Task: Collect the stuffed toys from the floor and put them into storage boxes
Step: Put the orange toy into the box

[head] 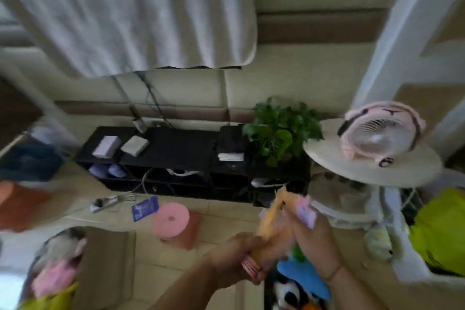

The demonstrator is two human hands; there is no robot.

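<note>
Both hands meet low in the blurred view, holding an orange-and-pink stuffed toy (278, 216) up between them. Curled around its lower end, the left hand (235, 255) grips it where a ribbed pink part shows; the right hand (313, 246) holds its upper side with fingers bent against it, near a lilac patch by the fingertips. Directly below the hands, a blue stuffed toy (302, 275) and a black-and-white one (289, 293) lie together at the bottom edge; whether they sit in a box cannot be told. At the lower left, a cardboard box (105, 259) with an open flap holds pink and white plush (56, 277) beside something yellow. A pink stool (172, 220) stands on the tiled floor (226, 214) beyond the hands. Farther back, a low black shelf unit (176, 156) runs along the wall, with a leafy green plant (279, 131) at its right end. To the right, a pink fan (380, 133) rests on a round pale table (372, 171), and a lime-green bag (442, 229) sits under it.
</note>
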